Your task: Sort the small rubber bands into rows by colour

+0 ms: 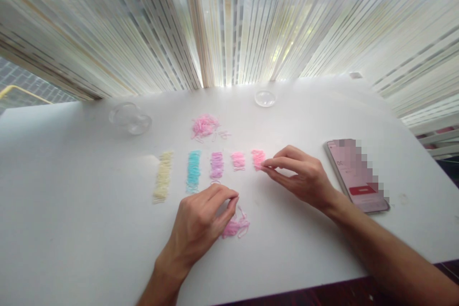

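Observation:
Small loop-like rubber bands lie on the table in colour-sorted columns: yellow bands [163, 177], turquoise bands [193, 171], purple bands [216, 165], light pink bands [238, 160] and coral-pink bands [257, 157]. My right hand [301, 174] pinches at the lower right edge of the coral-pink column, its fingertips on a band there. My left hand [202, 217] is closed in a pinch above a loose heap of pinkish-purple bands [234, 228], partly covering it. Whatever sits between those left fingertips is too small to make out. Farther back lies a pile of pink bands [205, 125], a few loops strewn beside it.
A phone [358, 177] with a lit, partly blurred screen lies right of my right hand. Clear round containers [129, 118] stand at the back left, and a clear round dish [265, 98] at the back. String curtains [229, 24] hang along the white table's [89, 191] far edge.

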`<state>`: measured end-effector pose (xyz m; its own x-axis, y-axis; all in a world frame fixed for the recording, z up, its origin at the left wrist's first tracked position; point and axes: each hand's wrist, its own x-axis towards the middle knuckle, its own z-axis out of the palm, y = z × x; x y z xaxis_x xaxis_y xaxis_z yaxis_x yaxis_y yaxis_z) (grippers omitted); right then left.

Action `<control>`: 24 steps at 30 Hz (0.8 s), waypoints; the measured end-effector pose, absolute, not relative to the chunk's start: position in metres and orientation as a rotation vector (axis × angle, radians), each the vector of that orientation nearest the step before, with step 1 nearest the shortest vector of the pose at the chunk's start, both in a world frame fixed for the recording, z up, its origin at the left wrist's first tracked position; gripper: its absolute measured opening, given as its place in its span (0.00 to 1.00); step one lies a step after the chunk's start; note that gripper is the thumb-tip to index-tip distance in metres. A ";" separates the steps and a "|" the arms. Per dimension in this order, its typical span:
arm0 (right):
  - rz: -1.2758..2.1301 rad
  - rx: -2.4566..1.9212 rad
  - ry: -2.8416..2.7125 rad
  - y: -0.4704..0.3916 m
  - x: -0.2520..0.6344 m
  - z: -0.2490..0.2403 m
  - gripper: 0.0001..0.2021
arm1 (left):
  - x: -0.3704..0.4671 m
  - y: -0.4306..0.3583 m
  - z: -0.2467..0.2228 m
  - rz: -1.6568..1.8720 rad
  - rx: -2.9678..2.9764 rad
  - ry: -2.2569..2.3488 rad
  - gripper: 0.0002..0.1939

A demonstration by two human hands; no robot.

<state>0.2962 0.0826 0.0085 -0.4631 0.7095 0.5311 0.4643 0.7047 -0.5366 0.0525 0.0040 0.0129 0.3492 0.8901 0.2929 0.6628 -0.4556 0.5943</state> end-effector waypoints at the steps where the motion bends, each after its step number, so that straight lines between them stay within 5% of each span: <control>1: 0.394 -0.898 -2.130 0.082 0.291 0.006 0.04 | 0.053 0.004 0.013 0.836 2.247 1.358 0.05; 24: 0.260 -0.843 -2.379 0.070 0.266 -0.002 0.05 | 0.043 -0.002 0.015 0.825 2.222 1.448 0.06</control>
<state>0.2657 0.0701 -0.0021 -0.6220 0.6260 0.4703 0.5095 0.7797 -0.3640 0.0433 -0.0018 0.0153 0.3034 0.9126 0.2742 0.7008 -0.4087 0.5847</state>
